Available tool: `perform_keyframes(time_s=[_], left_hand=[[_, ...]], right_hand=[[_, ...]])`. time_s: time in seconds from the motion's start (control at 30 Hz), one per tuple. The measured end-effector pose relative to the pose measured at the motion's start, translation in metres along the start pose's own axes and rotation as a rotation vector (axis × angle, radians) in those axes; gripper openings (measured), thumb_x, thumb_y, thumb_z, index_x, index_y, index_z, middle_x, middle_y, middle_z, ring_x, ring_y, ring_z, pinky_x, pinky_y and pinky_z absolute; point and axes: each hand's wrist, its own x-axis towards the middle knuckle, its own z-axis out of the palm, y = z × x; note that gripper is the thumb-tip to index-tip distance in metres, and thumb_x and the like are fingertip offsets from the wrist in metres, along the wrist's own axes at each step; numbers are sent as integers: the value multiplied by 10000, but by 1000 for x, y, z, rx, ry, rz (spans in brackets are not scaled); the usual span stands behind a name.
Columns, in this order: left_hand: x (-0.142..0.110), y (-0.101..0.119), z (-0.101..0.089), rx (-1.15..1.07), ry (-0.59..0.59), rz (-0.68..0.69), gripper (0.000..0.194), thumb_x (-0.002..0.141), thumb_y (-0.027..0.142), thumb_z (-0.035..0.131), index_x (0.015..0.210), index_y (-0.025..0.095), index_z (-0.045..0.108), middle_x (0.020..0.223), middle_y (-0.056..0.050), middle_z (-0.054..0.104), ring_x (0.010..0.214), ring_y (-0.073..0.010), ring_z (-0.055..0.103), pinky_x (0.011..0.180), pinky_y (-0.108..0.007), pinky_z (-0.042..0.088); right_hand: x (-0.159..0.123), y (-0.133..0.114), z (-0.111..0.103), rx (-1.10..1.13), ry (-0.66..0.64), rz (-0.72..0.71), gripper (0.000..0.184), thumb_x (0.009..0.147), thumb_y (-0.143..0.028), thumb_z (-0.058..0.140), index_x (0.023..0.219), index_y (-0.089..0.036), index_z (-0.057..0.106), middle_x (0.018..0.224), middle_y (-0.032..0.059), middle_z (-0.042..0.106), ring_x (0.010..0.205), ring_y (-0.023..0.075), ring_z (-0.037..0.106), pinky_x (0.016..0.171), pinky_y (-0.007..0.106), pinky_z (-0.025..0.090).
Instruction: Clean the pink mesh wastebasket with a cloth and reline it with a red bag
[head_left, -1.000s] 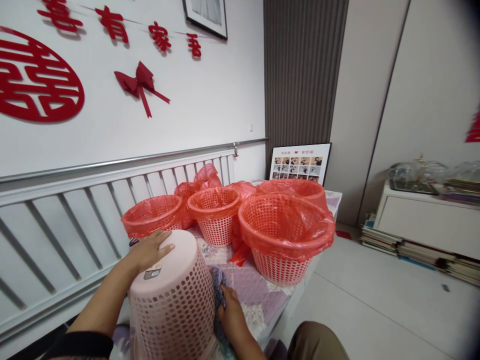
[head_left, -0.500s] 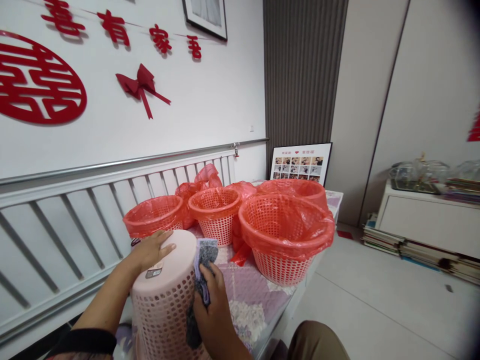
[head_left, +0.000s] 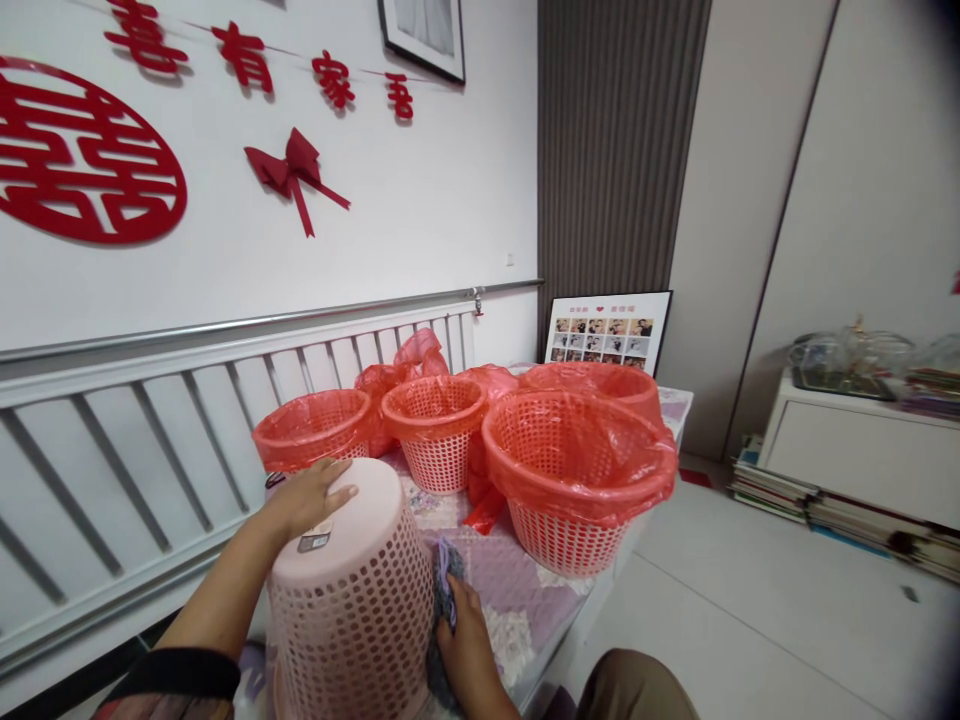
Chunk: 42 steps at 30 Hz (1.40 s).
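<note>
Upside-down pale pink perforated plastic basket (head_left: 356,620) on table with lilac floral cover (head_left: 514,565); left hand (head_left: 311,502) spread on its flat base, not clenched; right hand (head_left: 470,640) gripping soft-looking grey cloth with lilac edging (head_left: 454,568) at basket's side; basket probably light, stiff, slightly slick, hardly fragile; best steadied by base edge; cloth likely limp, best bunched mid-length.

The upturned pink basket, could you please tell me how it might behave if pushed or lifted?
The pink basket is probably light for its size, its wall being full of holes. It seems fairly stiff, with no visible dent under the left hand. It looks unlikely to tip easily, with its wider end down.
</note>
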Motion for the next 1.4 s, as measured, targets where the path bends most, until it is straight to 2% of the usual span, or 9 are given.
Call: perform_keyframes(time_s=[0.17,0.4,0.5,0.67,0.77,0.97,1.17,1.27,1.4], left_hand=[[1,0,1,1,-18,-5,850,888,725,306,1547,193,382,1649,-150,363,1505,-346,363,1209,-515,308],[0,2,0,7,-30,-3,868,893,710,307,1554,152,362,1650,-196,338,1516,-360,338,1210,-525,299],[-1,3,-1,4,-31,-2,862,895,704,311,1554,151,362,1651,-198,337,1519,-355,332,1212,-517,294],[-2,5,-3,-5,-32,-9,836,893,694,320,1550,179,372,1648,-163,362,1497,-341,376,1211,-509,299],[-2,6,-4,-11,-36,-8,851,884,703,320,1550,176,372,1647,-143,371,1495,-335,380,1212,-498,309],[-1,3,-2,-18,-27,14,864,886,698,312,1543,142,382,1643,-160,372,1498,-337,373,1218,-503,304],[0,-1,1,-16,-2,31,869,882,718,317,1540,155,390,1632,-144,396,1497,-327,380,1220,-494,310],[0,-1,1,-14,3,33,857,881,713,323,1529,160,410,1623,-139,414,1490,-327,392,1212,-500,326],[-1,1,-1,-17,-3,26,850,885,705,328,1535,163,400,1630,-152,398,1487,-342,395,1210,-521,320]], right_hand=[[9,-58,1,75,55,-20,553,772,-174,551,1314,-176,660,1384,151,624,1322,290,576,1134,468,462],[1,-158,-7,101,53,-412,601,900,-172,530,1490,-259,463,1603,104,379,1487,276,371,1206,493,371],[-8,-132,1,32,48,-432,582,908,-176,535,1481,-257,475,1605,123,371,1490,295,364,1196,513,380],[-21,-32,9,-2,19,-100,582,812,-134,507,1391,-122,569,1459,212,536,1390,332,506,1154,559,423],[-20,-1,7,19,-7,16,605,738,-129,539,1338,-108,618,1346,202,635,1294,328,597,1146,534,438],[-4,-58,1,76,22,7,528,814,-181,552,1333,-141,640,1431,193,576,1367,330,536,1157,527,428],[-6,-148,-13,64,-2,-403,576,894,-179,552,1463,-255,505,1591,120,408,1487,287,380,1203,522,368],[-9,-140,-9,29,-5,-489,583,888,-150,549,1459,-259,502,1601,120,391,1491,280,371,1202,508,372],[-12,-65,-1,8,23,-219,585,802,-99,523,1379,-173,581,1471,178,539,1393,302,510,1156,524,432]])
